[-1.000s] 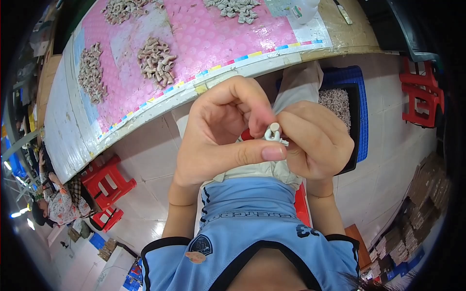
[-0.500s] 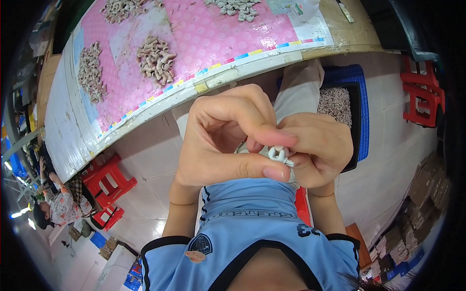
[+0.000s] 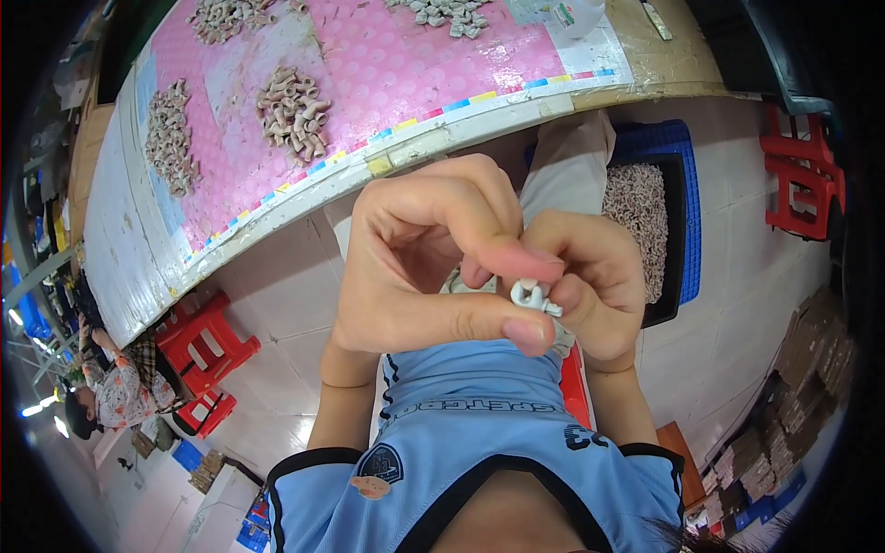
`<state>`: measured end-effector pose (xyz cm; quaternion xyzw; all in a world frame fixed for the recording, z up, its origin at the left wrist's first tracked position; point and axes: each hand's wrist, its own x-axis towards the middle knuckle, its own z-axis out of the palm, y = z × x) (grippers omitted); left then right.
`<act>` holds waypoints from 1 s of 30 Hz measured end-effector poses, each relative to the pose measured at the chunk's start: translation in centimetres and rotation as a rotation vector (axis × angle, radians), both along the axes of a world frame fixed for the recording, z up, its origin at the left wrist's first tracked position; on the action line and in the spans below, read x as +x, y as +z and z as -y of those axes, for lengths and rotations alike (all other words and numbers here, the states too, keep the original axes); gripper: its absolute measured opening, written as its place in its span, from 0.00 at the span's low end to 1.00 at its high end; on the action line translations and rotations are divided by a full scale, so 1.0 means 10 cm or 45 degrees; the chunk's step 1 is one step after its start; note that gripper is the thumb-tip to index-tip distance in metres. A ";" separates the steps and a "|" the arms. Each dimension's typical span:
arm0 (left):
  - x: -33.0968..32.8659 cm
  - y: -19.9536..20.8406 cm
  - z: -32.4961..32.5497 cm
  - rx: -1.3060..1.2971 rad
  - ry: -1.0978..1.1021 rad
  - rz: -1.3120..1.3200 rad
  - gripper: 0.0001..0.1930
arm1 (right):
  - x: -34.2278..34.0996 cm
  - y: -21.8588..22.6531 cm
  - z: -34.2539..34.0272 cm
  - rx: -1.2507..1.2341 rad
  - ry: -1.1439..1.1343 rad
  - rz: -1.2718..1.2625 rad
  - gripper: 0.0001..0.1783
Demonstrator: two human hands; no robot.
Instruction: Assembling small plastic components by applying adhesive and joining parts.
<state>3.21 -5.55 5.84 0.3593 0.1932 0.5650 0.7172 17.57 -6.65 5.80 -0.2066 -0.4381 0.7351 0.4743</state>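
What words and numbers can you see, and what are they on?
Blue shirt, belly: a row of outlined letters; I won't copy them.
Same shirt, to one side: dark digits; not copied either.
Dark badge on the shirt: too small to read.
Label on the clear container: too small to read.

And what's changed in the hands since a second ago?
The small white piece has shifted toward the person's body and turned; the index finger of the left grip has moved rightward over its top. The right grip has shifted slightly left. Nothing was visibly let go. The piles on the table stayed put.
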 end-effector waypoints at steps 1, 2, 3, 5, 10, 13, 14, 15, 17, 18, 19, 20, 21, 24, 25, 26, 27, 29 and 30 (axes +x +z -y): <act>0.00 -0.01 0.01 0.025 0.013 -0.013 0.17 | 0.01 -0.04 0.02 -0.066 0.087 -0.112 0.11; 0.01 -0.01 0.02 0.050 0.025 -0.026 0.17 | 0.01 -0.06 0.03 -0.133 0.175 -0.225 0.12; 0.00 -0.01 0.03 0.051 0.026 -0.027 0.17 | 0.00 -0.05 0.04 -0.131 0.176 -0.225 0.12; 0.00 -0.01 0.03 0.062 0.026 -0.091 0.17 | -0.02 0.00 0.06 -0.099 0.058 -0.099 0.14; 0.00 0.00 0.03 0.095 0.043 -0.151 0.17 | 0.04 0.00 0.02 0.095 -0.002 0.124 0.12; 0.02 0.05 0.06 0.000 0.054 -0.148 0.17 | 0.01 0.01 0.01 0.292 -0.192 0.285 0.10; 0.02 0.07 0.07 -0.086 0.061 -0.135 0.17 | -0.01 0.01 0.01 0.382 -0.304 0.308 0.09; 0.01 0.06 0.08 -0.086 0.063 -0.137 0.17 | 0.00 0.01 0.00 0.382 -0.302 0.306 0.09; -0.01 0.04 0.10 -0.049 0.070 -0.164 0.16 | 0.02 0.02 -0.01 0.401 -0.278 0.350 0.08; -0.02 0.04 0.10 -0.049 0.070 -0.163 0.16 | 0.02 0.02 -0.01 0.400 -0.278 0.351 0.08; -0.03 0.05 0.11 -0.055 0.062 -0.177 0.16 | 0.02 0.02 -0.01 0.435 -0.289 0.380 0.08; -0.04 0.06 0.11 -0.060 0.054 -0.191 0.16 | 0.02 0.03 -0.02 0.470 -0.300 0.408 0.08; -0.04 0.08 0.12 -0.061 0.054 -0.191 0.16 | 0.02 0.03 -0.02 0.469 -0.300 0.408 0.08; -0.02 0.07 0.13 -0.077 0.088 -0.220 0.15 | 0.00 -0.01 -0.02 0.572 -0.397 0.463 0.09; -0.03 0.07 0.13 -0.093 0.086 -0.197 0.15 | -0.01 -0.01 -0.02 0.623 -0.432 0.469 0.10; -0.03 0.07 0.14 -0.109 0.083 -0.174 0.15 | -0.02 -0.02 -0.02 0.674 -0.468 0.476 0.10; -0.02 0.07 0.14 -0.110 0.083 -0.175 0.15 | -0.02 -0.03 -0.03 0.672 -0.468 0.475 0.10; -0.01 0.07 0.16 -0.160 0.104 -0.128 0.14 | -0.03 -0.05 -0.04 0.746 -0.534 0.481 0.11; 0.00 0.07 0.16 -0.161 0.104 -0.128 0.14 | -0.04 -0.06 -0.04 0.745 -0.534 0.481 0.11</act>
